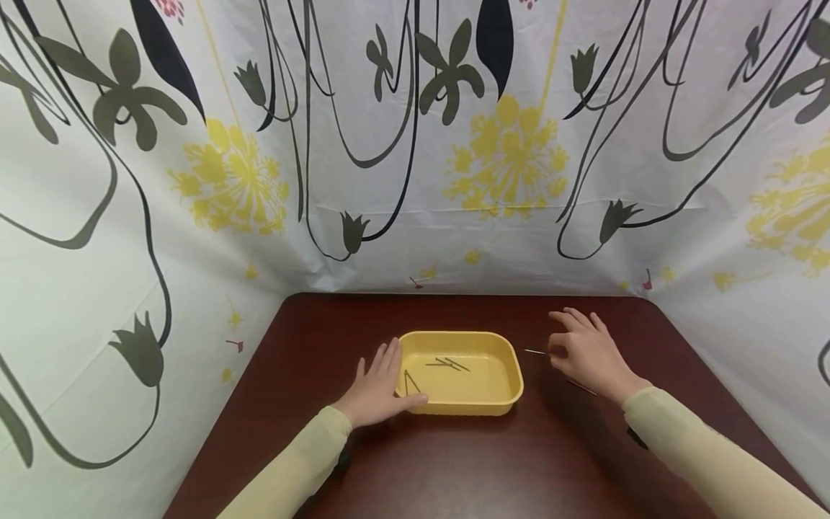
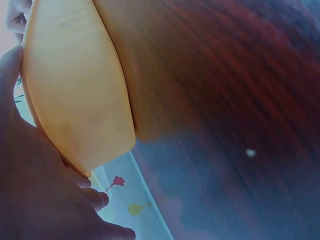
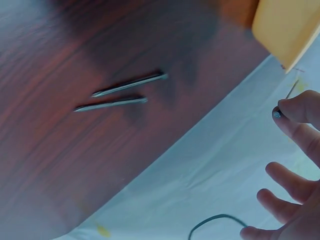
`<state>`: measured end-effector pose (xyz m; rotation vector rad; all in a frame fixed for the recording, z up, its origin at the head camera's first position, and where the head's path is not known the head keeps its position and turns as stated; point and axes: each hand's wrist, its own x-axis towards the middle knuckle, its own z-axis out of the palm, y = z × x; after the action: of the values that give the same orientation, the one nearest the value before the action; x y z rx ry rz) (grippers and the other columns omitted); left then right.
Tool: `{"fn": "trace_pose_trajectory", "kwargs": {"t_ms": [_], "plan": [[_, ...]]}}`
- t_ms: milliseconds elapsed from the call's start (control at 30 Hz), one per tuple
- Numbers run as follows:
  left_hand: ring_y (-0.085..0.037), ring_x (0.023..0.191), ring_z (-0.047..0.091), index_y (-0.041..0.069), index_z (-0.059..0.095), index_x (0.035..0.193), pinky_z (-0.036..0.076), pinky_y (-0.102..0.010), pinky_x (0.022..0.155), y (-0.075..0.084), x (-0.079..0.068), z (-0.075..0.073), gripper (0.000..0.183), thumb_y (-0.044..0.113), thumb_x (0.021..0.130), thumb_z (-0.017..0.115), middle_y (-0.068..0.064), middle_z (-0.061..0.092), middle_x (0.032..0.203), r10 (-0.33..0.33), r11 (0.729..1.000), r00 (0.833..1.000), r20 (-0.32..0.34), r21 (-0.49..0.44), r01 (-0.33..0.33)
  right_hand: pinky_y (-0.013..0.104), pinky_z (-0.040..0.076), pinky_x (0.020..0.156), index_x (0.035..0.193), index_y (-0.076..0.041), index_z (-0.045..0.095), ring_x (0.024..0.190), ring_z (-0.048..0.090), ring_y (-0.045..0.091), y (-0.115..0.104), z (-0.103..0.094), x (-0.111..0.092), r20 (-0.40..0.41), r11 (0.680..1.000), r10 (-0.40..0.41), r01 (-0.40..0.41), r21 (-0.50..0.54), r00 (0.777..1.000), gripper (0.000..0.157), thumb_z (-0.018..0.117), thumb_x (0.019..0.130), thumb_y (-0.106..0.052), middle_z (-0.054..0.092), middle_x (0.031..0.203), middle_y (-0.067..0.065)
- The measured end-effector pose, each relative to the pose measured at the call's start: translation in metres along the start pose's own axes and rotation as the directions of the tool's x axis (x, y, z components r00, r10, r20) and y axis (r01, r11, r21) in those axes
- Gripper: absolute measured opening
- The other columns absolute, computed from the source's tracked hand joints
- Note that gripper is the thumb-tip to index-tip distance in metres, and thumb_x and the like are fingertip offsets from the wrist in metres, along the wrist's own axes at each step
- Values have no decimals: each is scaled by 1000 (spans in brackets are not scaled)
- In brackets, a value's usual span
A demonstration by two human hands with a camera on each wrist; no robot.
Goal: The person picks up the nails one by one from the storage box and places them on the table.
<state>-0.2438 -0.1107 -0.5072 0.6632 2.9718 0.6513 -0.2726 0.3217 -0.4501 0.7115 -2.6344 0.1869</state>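
A shallow yellow plastic tray (image 1: 463, 409) stands on the table with several nails (image 1: 447, 364) lying inside, two of them crossed near its left end. My left hand (image 1: 376, 393) rests against the tray's left side, fingers straight along the rim and thumb over the near edge. To the right of the tray, above the table, my right hand (image 1: 590, 357) pinches a nail (image 1: 534, 352) near its head between thumb and forefinger, point toward the tray. Its other fingers are spread. Under this hand, two nails (image 3: 130, 85) lie side by side on the table in the right wrist view.
The dark reddish-brown table (image 1: 467, 468) has rounded far corners. A white cloth (image 1: 421, 180) with flower prints hangs behind it and along both sides.
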Motion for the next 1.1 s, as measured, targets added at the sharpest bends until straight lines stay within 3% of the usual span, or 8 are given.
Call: {"fn": "trace_pose_trajectory", "kwargs": {"t_ms": [300,667,867,1100], "plan": [[-31,154,2,10,1,162,6,-69,114,0,0,-2,115,79,86,52,-3,-5,168,-2,1000,1000,-5,4,2,74,18,107,75,-29,70,137,36,46,17,-3,-27,6,1000,20,-20,-15,1000,17,81,74,-15,54,139,19],[-28,153,-1,10,0,162,6,-68,114,2,2,-1,116,80,86,51,-3,-6,168,8,1000,1000,14,14,-8,78,17,103,78,-25,73,133,37,48,34,11,-70,22,999,37,-37,0,999,17,85,71,-15,54,136,20],[-33,153,3,8,2,162,8,-70,113,2,1,-2,117,83,85,48,-5,-5,168,14,1000,1000,6,19,-14,78,18,102,78,-26,73,133,38,48,40,17,-83,27,999,48,-48,-9,998,19,87,69,-17,55,135,19],[-30,154,0,10,0,162,7,-68,114,0,0,-2,117,83,85,47,-1,-9,168,-4,1000,1000,18,22,4,80,19,98,72,-32,67,132,38,47,41,21,-91,50,998,61,-61,-18,997,25,84,69,-14,58,132,19]]}}
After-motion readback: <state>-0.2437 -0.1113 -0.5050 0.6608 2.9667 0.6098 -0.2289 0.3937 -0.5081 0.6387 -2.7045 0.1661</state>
